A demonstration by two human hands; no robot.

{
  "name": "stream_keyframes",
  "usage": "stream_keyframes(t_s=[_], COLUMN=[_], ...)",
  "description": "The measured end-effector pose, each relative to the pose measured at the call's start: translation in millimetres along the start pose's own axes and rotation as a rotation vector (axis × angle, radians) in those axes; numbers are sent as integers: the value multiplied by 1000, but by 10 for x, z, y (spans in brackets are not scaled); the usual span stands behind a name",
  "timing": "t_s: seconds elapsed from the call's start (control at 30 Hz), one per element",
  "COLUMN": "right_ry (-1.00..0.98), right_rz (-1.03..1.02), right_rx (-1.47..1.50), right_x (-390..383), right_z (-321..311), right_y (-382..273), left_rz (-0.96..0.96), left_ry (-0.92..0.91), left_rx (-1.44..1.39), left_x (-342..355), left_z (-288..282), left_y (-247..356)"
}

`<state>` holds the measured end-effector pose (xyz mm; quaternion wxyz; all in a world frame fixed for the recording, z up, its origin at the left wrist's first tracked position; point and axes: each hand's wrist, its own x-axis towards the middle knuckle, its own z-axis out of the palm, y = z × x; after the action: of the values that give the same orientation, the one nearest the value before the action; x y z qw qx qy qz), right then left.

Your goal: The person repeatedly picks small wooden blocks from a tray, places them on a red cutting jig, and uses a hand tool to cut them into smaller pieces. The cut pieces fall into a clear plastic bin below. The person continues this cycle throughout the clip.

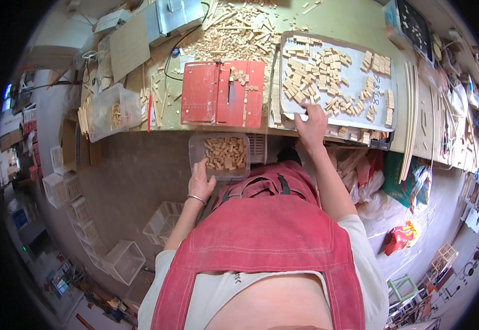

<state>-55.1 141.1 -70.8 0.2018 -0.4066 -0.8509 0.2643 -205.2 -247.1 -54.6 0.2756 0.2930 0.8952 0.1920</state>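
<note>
My left hand point(200, 182) is at the near left corner of a clear plastic box point(192, 144), its fingers closed on the rim and the thumb along the near side. Small pale wooden blocks point(225, 153) fill the box, which sits below the bench edge, above my lap. Over the near edge of a white-bottomed tray point(355, 58) reaches my right hand point(312, 126). Its fingers are bent, with a gap between thumb and forefinger; no block shows between them. Many wooden blocks point(327, 63) lie loose in the tray, some in short rows.
A red slotted metal plate point(200, 93) carries several small wood pieces. Behind it spreads a heap of wood offcuts point(239, 30). Another clear bin point(107, 113) stands at the bench's left, and long thin wooden strips point(410, 121) lean at the right. Bags point(401, 179) lie below the bench.
</note>
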Motion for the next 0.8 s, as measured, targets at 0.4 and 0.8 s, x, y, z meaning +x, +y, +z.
stream_keyframes(t_s=[0.4, 0.8], right_ry=[-132, -19], right_rz=[55, -91], right_rx=[-369, 144], right_x=[674, 366], right_z=[436, 123], right_y=[-79, -465], left_rz=[-120, -98], left_ry=[-20, 160], left_rx=[-127, -191], left_x=[-305, -126], left_z=[235, -65], left_y=[-25, 123])
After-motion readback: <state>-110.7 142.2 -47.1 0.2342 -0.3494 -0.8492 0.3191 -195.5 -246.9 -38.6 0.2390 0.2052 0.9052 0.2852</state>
